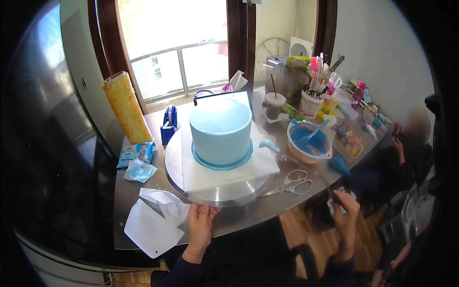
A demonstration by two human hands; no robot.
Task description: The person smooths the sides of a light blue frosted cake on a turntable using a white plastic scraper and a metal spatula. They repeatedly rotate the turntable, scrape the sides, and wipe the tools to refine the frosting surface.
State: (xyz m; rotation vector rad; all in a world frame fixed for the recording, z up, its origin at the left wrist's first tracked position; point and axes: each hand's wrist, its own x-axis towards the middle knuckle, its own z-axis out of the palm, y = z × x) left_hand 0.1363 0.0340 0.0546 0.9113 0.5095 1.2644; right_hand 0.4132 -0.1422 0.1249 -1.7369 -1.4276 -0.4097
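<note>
One yellow roll of film (125, 107), printed with orange patterns and lettering, stands far beyond and left of the left hand (200, 227). Nearer that hand lie a blue wipes packet (138, 154), its lettering too small to read surely, a crumpled tissue (140, 171) and white sheets (153, 230), the lowest with a small hole. A blue tape dispenser (169, 125) sits beyond them. Past it, a dark-framed glass door (177, 24) lets in strong daylight.

The left hand has its fingers at the near rim of a metal turntable (174, 165); whether they grip it I cannot tell. Directly beyond, a smooth pale-blue frosted cake (221, 136) stands on a white cake board (260, 167) bearing faint grey print along its near edge. Between the hands, white-handled scissors (297, 182) rest on the grey, shiny tabletop (244, 217). Beyond the right hand (345, 213) are a lidded drink cup (275, 106) with a straw, a bowl of blue icing (310, 141) and a tub of tools (311, 103). That hand is closed around the dark handle of a long icing spatula (318, 178), above a wooden floor (366, 237). Right of it sits another person (399, 160) in dark clothing.
</note>
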